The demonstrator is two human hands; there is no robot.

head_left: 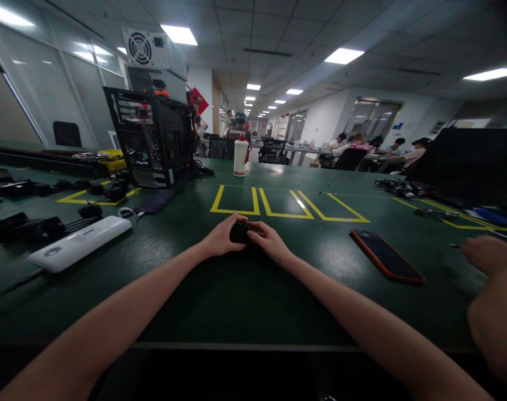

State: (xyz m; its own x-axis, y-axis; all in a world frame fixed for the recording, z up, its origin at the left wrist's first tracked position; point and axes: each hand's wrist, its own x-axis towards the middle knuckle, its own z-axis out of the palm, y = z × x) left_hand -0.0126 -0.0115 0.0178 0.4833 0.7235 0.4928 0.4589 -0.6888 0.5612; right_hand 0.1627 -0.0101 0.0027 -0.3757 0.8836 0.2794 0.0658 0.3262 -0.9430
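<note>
"Black object in our grasp: where is it from the phone?"

"Left of the phone, over the green counter; we can't tell whether it touches the surface."

"Why do we hold it this way?"

"Our left hand cups its left side, seemingly to steady it; our right hand grasps its right edge with thumb and fingers, probably because so small a thing needs fine control."

"And the rest?"

"Beyond and left of the phone, yellow tape seems laid to mark off places. Farther left lies a long white device, perhaps kept clear of our arms."
</note>
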